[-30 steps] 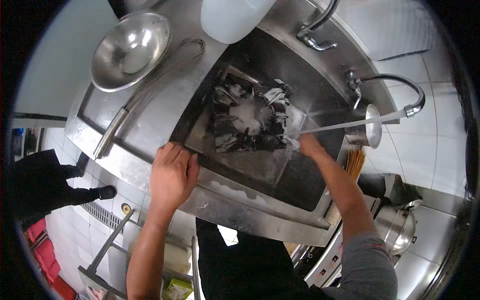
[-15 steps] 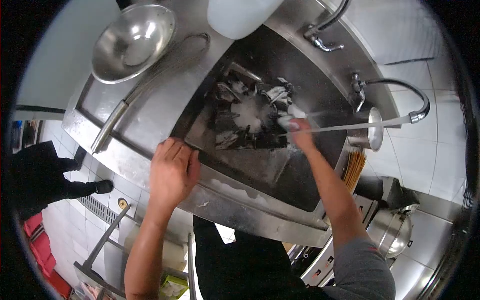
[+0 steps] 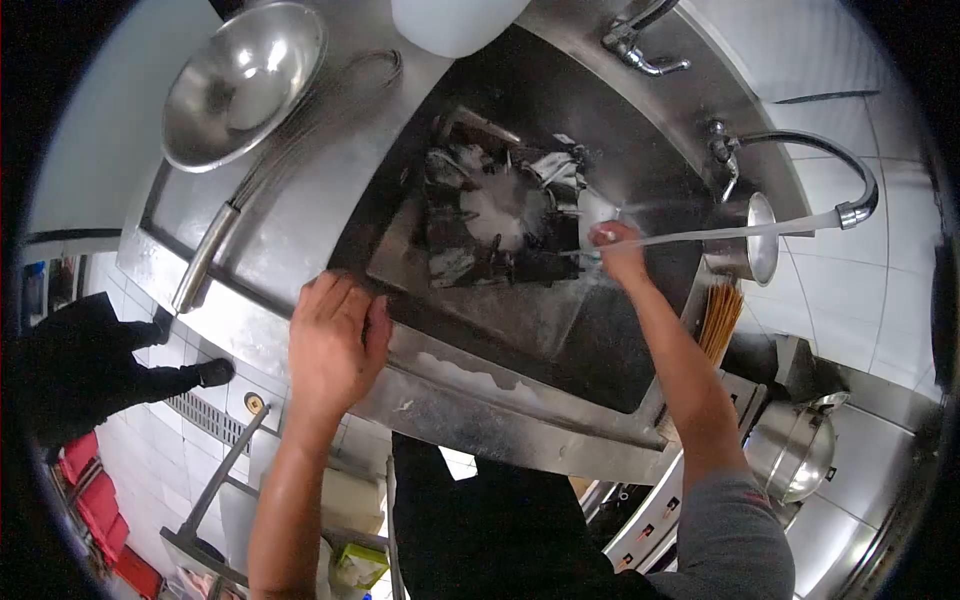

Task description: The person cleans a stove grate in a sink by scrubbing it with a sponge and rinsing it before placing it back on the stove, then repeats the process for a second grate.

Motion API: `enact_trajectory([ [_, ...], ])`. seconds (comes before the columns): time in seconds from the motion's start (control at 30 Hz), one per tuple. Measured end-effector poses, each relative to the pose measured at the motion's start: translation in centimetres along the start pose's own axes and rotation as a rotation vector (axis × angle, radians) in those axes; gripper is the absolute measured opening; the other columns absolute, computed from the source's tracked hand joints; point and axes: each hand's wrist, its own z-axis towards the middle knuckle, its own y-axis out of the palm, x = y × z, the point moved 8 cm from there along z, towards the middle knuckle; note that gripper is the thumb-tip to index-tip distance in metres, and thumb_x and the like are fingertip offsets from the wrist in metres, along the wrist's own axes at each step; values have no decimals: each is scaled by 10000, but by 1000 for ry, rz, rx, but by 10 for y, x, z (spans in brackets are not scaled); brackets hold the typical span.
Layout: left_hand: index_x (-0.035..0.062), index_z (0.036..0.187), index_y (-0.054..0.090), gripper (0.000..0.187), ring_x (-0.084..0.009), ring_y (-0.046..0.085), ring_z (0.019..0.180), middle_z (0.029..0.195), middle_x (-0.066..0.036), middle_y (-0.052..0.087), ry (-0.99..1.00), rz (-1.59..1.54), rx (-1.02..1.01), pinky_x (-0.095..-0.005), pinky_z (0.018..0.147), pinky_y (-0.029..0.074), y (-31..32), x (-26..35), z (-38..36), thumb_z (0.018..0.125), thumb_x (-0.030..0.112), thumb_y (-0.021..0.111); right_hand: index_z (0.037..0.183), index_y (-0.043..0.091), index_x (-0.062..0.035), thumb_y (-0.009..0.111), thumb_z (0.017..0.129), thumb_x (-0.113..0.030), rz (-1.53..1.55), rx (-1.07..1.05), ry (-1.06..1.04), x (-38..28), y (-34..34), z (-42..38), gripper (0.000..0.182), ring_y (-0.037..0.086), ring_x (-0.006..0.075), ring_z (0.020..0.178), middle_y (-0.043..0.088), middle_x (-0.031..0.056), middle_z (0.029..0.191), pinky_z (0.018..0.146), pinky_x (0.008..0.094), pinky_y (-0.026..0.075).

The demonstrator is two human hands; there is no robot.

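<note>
My left hand (image 3: 337, 335) rests on the front rim of the steel sink (image 3: 470, 385), fingers bent over the edge and the thumb a little apart, with nothing in it. Over the sink's right part, my right hand (image 3: 617, 243) has its fingers curled against a whitish item (image 3: 597, 208) that I cannot make out clearly. A water jet (image 3: 715, 234) from the curved faucet (image 3: 855, 212) runs to that hand. Left of it, a dark object with white foamy patches (image 3: 500, 215) lies in the sink.
A steel bowl (image 3: 243, 88) and a long whisk (image 3: 207, 255) are on the left counter. A white container (image 3: 455, 20) stands behind the sink. At the right are a metal pot (image 3: 757, 240), thin sticks (image 3: 719, 318) and a lidded pot (image 3: 795, 450). Another person (image 3: 80, 365) stands at far left.
My right hand has moved slightly right and up, away from the dark object, and the white item beneath it shows more. My left hand remains on the rim. The view has shifted slightly.
</note>
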Motion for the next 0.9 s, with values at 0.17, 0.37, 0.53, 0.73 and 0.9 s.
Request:
enact_trajectory([
  [0.17, 11, 765, 563, 104, -331, 571, 841, 823, -142, 590, -14, -12, 18, -418, 745, 446, -3, 2, 2, 768, 31, 665, 1056, 665, -10, 710, 838, -84, 128, -91, -364, -87, 24, -54, 234, 616, 173, 846, 637, 87, 979, 796, 319, 509],
  [0.37, -9, 772, 559, 86, -361, 547, 814, 808, -164, 567, -36, -42, -29, -441, 753, 440, -1, -5, -3, 780, 21, 639, 1156, 597, -6, 639, 785, -40, -708, -108, -711, -40, 92, -80, 375, 620, 370, 921, 580, 229, 1093, 802, 442, 532],
  [0.53, -9, 768, 551, 102, -367, 542, 821, 804, -161, 562, 8, -67, 40, -445, 749, 444, -1, -6, -5, 786, 33, 642, 976, 559, 12, 557, 801, -38, -600, -338, -476, -43, 69, -87, 182, 598, 401, 834, 546, 211, 1015, 725, 528, 490],
  [0.73, 12, 756, 563, 99, -334, 548, 805, 785, -137, 564, 16, -34, 29, -422, 732, 448, 0, -6, -3, 762, 32, 660, 982, 576, 26, 507, 793, 23, -352, -53, -582, -38, 114, -71, 201, 556, 370, 968, 536, 208, 1048, 823, 480, 477],
  [0.9, 7, 761, 553, 101, -356, 546, 817, 804, -154, 570, 2, -79, 48, -434, 727, 444, -5, -7, -3, 770, 30, 651, 1120, 604, 7, 536, 814, -15, -867, -342, -345, -15, 81, -73, 314, 552, 391, 1047, 537, 250, 1073, 912, 458, 475],
])
